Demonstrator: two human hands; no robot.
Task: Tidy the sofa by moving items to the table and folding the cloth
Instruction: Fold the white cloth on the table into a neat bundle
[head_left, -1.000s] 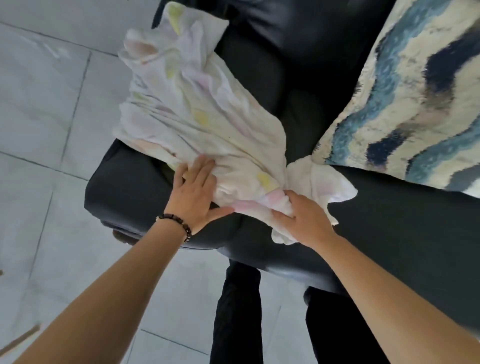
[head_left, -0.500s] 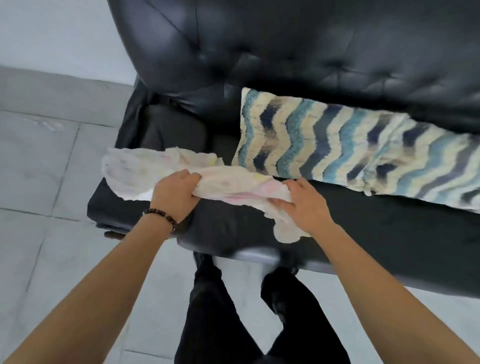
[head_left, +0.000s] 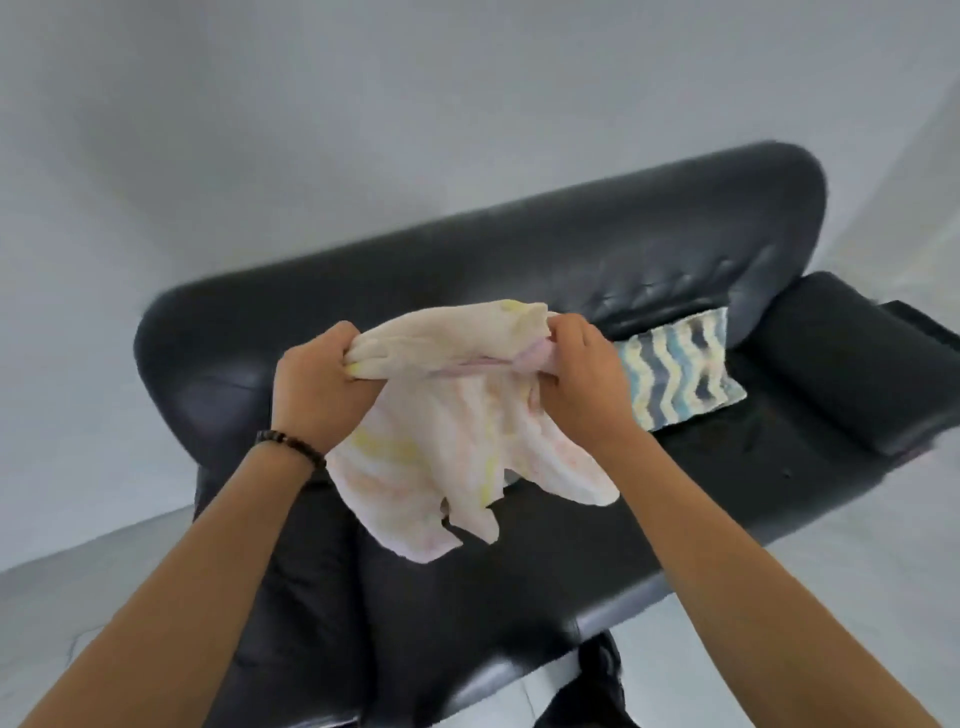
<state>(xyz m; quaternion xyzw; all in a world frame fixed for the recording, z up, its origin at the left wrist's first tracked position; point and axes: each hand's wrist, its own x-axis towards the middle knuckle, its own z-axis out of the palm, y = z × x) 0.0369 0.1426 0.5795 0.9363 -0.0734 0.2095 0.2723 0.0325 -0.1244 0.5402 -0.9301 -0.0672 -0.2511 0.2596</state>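
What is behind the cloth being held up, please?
The black sofa shows around the cloth, gripped by the left hand and right hand; a patterned cushion lies on its seat. The sofa directly behind is covered.

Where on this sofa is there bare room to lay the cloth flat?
Bare seat stretches from the left armrest to the patterned cushion, below the cloth. The right end is crowded: the cushion lies beside the right armrest.

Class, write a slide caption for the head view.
Over a black sofa, left hand and right hand hold up a pale cloth; a striped cushion lies on the seat.
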